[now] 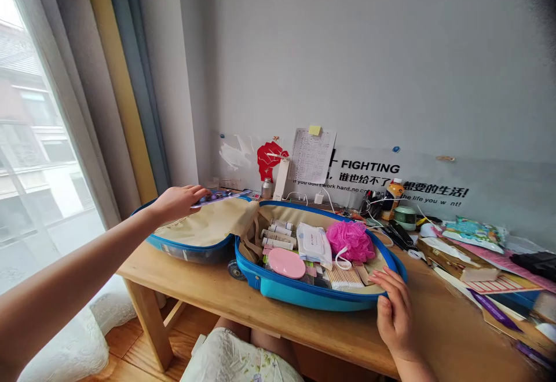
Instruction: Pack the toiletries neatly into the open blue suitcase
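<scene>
A blue suitcase (304, 298) lies spread out on the wooden desk (208, 289). Its right half holds a pink bath pouf (350, 240), a white wipes pack (313, 244), a pink round case (286, 262), small tubes (278, 234) and cotton swabs (345, 277). My right hand (393, 309) rests on that half's near right rim with its fingers flat. The left half is the lid (204, 228), lined in beige fabric. My left hand (178, 201) reaches over its far edge, fingers closed on a flat purple packet (221, 196).
The desk's right side is crowded: an orange drink bottle (393, 192), a green jar (405, 217), cables, a teal snack bag (475, 232), papers and boxes. Wall notes and lettering hang behind. Curtains and a window stand at the left. My knees are under the desk.
</scene>
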Demonstrator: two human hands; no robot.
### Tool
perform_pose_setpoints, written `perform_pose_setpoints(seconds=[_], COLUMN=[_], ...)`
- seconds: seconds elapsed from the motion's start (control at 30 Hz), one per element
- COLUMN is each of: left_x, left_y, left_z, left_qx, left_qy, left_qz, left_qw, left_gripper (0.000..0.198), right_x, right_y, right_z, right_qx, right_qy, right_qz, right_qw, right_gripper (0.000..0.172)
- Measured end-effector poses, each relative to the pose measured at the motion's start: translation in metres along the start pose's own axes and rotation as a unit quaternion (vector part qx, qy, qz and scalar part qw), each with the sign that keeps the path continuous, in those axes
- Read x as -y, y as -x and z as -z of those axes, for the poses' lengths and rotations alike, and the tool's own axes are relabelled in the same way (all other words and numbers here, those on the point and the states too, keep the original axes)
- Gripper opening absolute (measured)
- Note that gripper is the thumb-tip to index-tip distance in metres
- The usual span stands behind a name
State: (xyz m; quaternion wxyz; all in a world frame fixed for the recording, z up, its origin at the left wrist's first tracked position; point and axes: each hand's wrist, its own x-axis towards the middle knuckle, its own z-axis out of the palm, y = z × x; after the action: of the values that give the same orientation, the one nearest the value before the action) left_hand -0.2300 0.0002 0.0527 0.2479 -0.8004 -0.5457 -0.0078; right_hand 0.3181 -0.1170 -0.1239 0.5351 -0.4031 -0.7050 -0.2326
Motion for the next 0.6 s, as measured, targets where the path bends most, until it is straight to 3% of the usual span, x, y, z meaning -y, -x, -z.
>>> perform_pose_setpoints(seconds=[0.13,0.27,0.43,0.6], left_x=[-0.032,-0.081,-0.130,-0.149], left_y=[-0.006,-0.024,-0.050,-0.065], left_z=[0.021,0.021,0.006,-0.013], left_qx=[-0.069,-0.116,-0.083,-0.048], left_qy=[-0.006,0.013,0.068,0.127], left_qz=[-0.123,-0.252,-0.325,-0.346], left_qw=[0.990,0.961,0.940,0.928], left_gripper=[0.048,0.042,0.043,0.044], right_x=[0.001,0.003,0.003,0.003], right_y=[-0.001,-0.003,-0.003,-0.003], right_z=[0.000,0.000,0.001,0.002], right_qx=[0.003,-0.005,-0.006,0.002], right_qy=[0.006,0.009,0.005,0.011], right_qz=[0.003,0.009,0.011,0.010], right_qw=[1.000,1.000,1.000,1.000], right_gripper=[0.034,0.035,0.034,0.035])
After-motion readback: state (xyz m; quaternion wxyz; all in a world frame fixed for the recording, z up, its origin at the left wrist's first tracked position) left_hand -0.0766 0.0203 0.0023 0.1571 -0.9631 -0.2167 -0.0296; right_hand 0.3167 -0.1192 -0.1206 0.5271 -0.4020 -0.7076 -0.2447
